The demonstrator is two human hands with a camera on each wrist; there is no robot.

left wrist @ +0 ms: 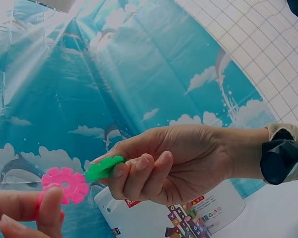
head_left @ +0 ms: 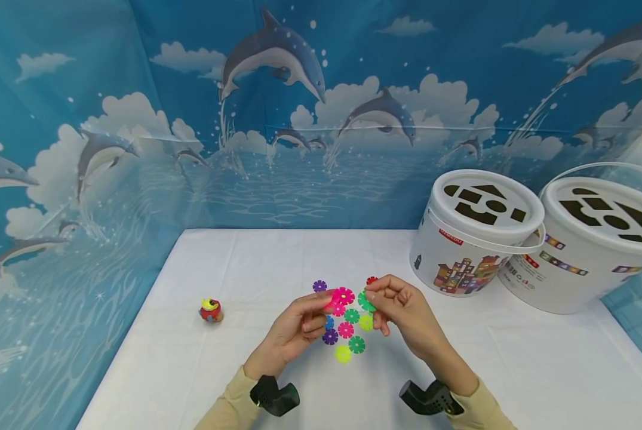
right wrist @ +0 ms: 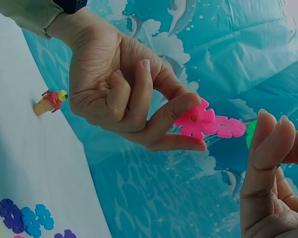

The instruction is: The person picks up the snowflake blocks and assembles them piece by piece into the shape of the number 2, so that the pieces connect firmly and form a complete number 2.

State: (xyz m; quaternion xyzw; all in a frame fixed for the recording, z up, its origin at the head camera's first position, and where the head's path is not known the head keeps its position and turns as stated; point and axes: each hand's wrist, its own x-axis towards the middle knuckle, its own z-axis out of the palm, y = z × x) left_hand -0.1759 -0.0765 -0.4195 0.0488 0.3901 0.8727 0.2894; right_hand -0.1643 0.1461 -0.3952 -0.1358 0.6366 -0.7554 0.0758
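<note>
Two pink flower-shaped plastic discs, joined at an angle to each other [right wrist: 228,127], are pinched between the thumb and fingers of my left hand [head_left: 298,327]. My right hand [head_left: 406,312] pinches a green flower-shaped disc [left wrist: 104,168] by its edge. The green disc's slotted rim faces the outer pink disc at very close range; whether they touch I cannot tell. Both hands are raised above the white table. Below and behind them lie loose discs, among them a purple one [head_left: 329,337], a green one [head_left: 356,344] and a yellow one [head_left: 343,353].
A small red and yellow toy figure [head_left: 211,310] stands on the white table [head_left: 154,370] at the left. Two white lidded buckets with shape cut-outs stand at the back right, the nearer-left one [head_left: 460,263] beside the other [head_left: 557,286]. A dolphin-print cloth [head_left: 299,191] hangs behind.
</note>
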